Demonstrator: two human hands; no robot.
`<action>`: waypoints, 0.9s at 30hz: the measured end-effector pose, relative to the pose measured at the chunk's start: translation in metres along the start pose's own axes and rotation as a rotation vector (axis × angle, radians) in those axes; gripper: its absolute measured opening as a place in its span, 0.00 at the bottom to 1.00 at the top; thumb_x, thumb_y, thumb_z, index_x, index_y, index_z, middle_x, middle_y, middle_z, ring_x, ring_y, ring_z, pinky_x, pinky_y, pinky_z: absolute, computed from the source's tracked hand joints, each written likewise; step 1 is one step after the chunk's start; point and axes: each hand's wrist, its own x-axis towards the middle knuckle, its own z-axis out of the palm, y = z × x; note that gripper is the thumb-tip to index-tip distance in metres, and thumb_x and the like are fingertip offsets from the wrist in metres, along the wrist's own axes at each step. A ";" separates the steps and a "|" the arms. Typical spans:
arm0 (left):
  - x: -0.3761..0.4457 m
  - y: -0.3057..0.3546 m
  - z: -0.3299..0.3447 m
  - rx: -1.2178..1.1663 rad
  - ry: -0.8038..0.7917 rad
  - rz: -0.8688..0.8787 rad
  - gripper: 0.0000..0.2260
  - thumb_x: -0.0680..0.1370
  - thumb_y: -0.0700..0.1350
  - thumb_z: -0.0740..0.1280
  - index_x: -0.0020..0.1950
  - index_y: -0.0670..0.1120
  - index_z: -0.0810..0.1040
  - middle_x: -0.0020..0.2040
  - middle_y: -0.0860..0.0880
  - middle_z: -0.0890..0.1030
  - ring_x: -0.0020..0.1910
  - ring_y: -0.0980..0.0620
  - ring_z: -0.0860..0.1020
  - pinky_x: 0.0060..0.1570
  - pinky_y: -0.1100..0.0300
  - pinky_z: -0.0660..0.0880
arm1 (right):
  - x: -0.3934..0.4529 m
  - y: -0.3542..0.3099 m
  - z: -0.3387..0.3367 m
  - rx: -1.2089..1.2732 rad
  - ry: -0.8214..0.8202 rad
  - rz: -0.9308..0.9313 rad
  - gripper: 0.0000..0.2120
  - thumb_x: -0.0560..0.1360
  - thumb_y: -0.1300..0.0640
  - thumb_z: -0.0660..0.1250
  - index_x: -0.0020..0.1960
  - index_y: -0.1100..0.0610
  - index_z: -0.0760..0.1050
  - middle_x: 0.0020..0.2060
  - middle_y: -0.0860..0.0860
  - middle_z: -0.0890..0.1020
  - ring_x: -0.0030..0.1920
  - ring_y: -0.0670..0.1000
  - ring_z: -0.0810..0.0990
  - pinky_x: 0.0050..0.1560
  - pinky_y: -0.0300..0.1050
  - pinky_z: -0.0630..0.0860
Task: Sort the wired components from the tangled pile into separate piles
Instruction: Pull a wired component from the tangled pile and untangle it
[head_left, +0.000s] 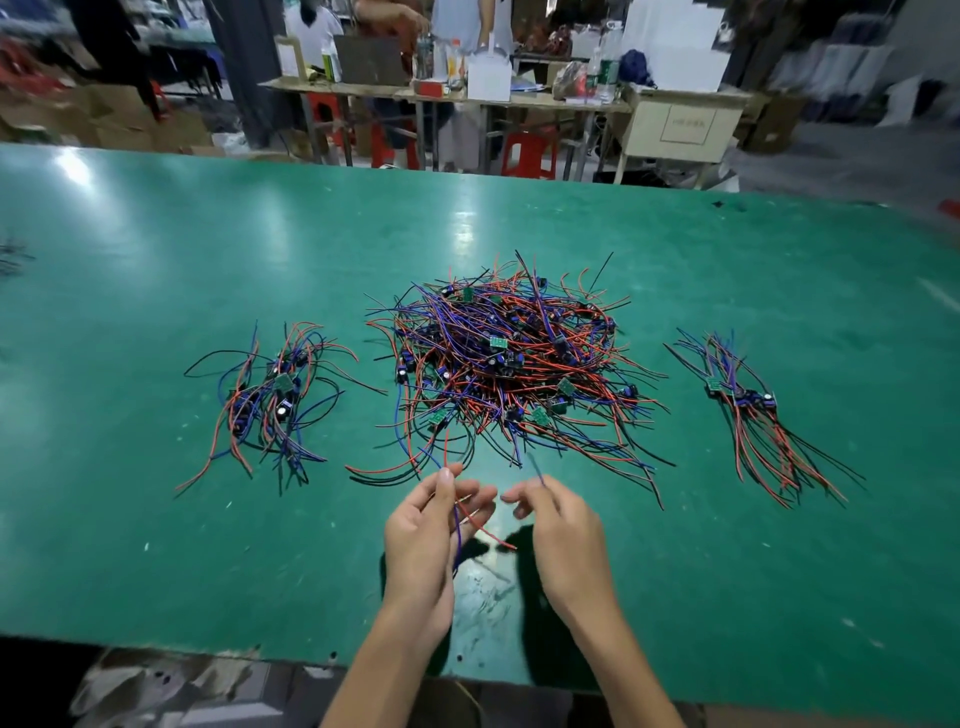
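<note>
A big tangled pile (511, 366) of small green circuit boards with red, blue and black wires lies in the middle of the green table (156, 519). A smaller sorted pile (270, 400) lies to its left, and another neat pile (753, 410) lies to its right. My left hand (431, 530) holds red and blue wires that lead up into the near edge of the tangled pile. My right hand (556, 525) pinches the end of a blue wire (536, 467) between thumb and fingers.
The table's near edge (311, 660) runs just below my forearms. Bare green surface lies between the piles and in front of them. Beyond the far edge stand workbenches (447, 93), red stools (530, 153), cardboard boxes and several people.
</note>
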 end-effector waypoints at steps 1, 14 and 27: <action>-0.001 -0.002 0.000 0.007 0.007 0.005 0.08 0.84 0.42 0.63 0.56 0.39 0.78 0.42 0.44 0.85 0.41 0.49 0.86 0.39 0.60 0.82 | 0.001 -0.005 0.001 0.022 0.009 -0.010 0.16 0.83 0.56 0.60 0.41 0.49 0.83 0.42 0.45 0.83 0.45 0.37 0.78 0.42 0.27 0.68; 0.009 0.008 0.007 0.117 0.028 0.056 0.13 0.86 0.44 0.56 0.58 0.41 0.78 0.31 0.53 0.70 0.25 0.60 0.63 0.25 0.69 0.64 | 0.048 -0.023 0.042 -0.221 0.120 -0.045 0.20 0.81 0.35 0.55 0.55 0.46 0.80 0.44 0.49 0.84 0.50 0.55 0.81 0.50 0.48 0.75; 0.025 0.014 0.003 -0.046 0.058 -0.047 0.06 0.84 0.40 0.59 0.51 0.42 0.75 0.34 0.46 0.75 0.24 0.58 0.69 0.22 0.67 0.63 | 0.038 -0.006 0.028 -0.180 0.136 -0.345 0.09 0.76 0.45 0.66 0.39 0.47 0.73 0.29 0.42 0.78 0.30 0.45 0.75 0.33 0.43 0.70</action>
